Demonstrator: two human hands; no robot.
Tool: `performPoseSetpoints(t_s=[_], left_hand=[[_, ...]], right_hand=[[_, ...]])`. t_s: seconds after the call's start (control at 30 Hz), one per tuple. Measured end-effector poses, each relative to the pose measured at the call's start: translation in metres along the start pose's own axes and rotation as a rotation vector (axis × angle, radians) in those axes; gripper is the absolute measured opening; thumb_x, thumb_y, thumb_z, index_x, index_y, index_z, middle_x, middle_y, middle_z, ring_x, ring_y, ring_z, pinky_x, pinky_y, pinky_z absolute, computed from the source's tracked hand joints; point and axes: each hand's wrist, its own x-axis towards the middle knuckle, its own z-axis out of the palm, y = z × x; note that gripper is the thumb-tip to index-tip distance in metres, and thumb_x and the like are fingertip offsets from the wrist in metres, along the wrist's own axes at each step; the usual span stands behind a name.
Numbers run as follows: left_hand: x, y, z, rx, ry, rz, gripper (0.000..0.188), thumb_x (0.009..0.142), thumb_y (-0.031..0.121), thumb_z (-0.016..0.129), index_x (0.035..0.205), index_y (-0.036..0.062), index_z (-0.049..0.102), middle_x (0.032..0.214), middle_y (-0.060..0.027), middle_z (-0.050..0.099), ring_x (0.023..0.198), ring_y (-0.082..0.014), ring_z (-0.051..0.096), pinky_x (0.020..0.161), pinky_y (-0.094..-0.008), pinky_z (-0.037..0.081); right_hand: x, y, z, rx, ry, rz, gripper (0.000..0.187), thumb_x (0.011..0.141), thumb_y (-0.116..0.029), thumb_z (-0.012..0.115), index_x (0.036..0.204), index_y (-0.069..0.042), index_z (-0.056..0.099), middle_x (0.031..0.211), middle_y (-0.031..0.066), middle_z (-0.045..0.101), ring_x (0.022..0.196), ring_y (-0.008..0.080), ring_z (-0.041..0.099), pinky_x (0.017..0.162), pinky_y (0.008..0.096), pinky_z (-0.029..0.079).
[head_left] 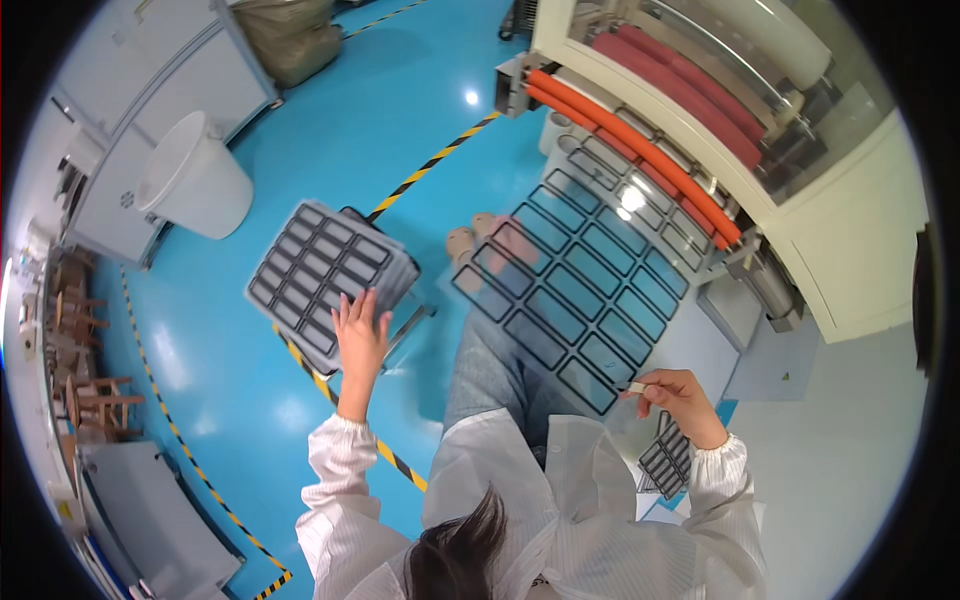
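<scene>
With fingers spread, my left hand [361,335] rests on the near right edge of a stack of sheets [310,262] printed with rows of black rectangular frames. The stack sits on a small stand, most of which it hides. A clear sheet [585,275] with similar black frames stretches from the machine's rollers toward me, above my legs. Near its closest corner, my right hand [680,402] is closed in a pinch at the sheet's edge. A small pale piece [637,387] shows at those fingertips; whether it is a finger cover or a separate tab is unclear.
Orange rollers [640,155] front a cream machine [840,235] at the right. More framed sheets [667,460] lie low beside my right forearm. A white bin [200,180] stands far left, and wooden stools [100,400] line the left side. Yellow-black tape [435,165] crosses the blue floor.
</scene>
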Motion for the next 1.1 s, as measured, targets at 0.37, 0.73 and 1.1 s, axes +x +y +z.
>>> performPoseSetpoints(t_s=[0.37,0.73,1.1], left_hand=[[-0.032,0.164,-0.007,-2.119,-0.656,-0.343,0.088,0.079,0.048,0.064,0.145,0.0086,0.02,0.14,-0.0189,0.039,0.115,-0.0358,0.053,0.091,-0.0427,0.046],[-0.042,0.158,-0.037,-2.039,-0.576,-0.522,0.063,0.085,0.018,0.055,0.141,0.0041,0.028,0.131,-0.0217,0.048,0.101,-0.0345,0.063,0.082,-0.0384,0.054],[-0.051,0.145,-0.052,-1.978,-0.574,-0.535,0.062,0.086,0.017,0.056,0.14,0.0028,0.03,0.125,-0.0211,0.054,0.096,-0.0337,0.065,0.08,-0.0372,0.056]], right_hand=[[0.044,-0.009,-0.019,-0.472,0.518,-0.235,0.02,0.093,-0.013,0.053,0.102,0.003,0.062,0.071,0.0042,0.061,0.069,0.0078,0.056,0.063,0.0234,0.046],[0.191,-0.043,0.028,-0.883,0.399,-0.633,0.029,0.091,-0.008,0.052,0.119,-0.007,0.058,0.065,0.012,0.055,0.049,0.0168,0.043,0.051,0.0276,0.041],[0.22,-0.039,0.052,-0.943,0.384,-0.693,0.029,0.09,-0.01,0.054,0.118,-0.012,0.06,0.065,0.0151,0.056,0.053,0.0272,0.051,0.053,0.0343,0.043]])
